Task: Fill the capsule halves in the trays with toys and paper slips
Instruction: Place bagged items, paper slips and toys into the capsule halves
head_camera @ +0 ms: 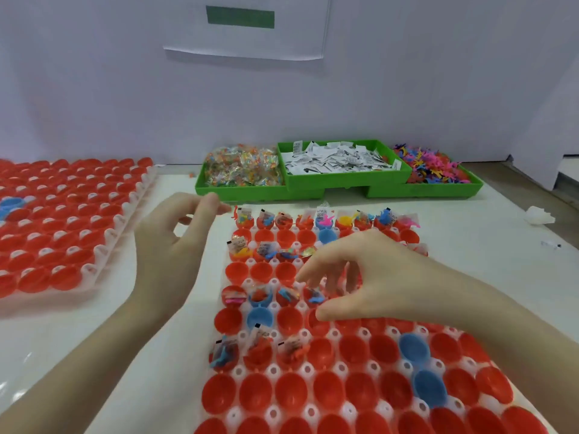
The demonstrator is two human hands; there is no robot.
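Observation:
A white tray (pixel 272 368) in front of me holds rows of red and a few blue capsule halves (pixel 413 347). Alternate rows carry small toys and paper slips; the rows between are bare. My right hand (pixel 385 277) hovers over the tray's middle, fingers spread and curled downward above a filled capsule half (pixel 315 297); I see nothing held in it. My left hand (pixel 175 242) is raised left of the tray, fingers loosely bent, fingertips near the tray's far-left corner, holding nothing visible.
A green bin (pixel 338 187) at the back has bagged toys (pixel 241 167), paper slips (pixel 338 159) and loose coloured toys (pixel 435 166). A second tray of red capsule halves (pixel 62 220) lies at the left. A crumpled white scrap (pixel 539 214) sits at the right.

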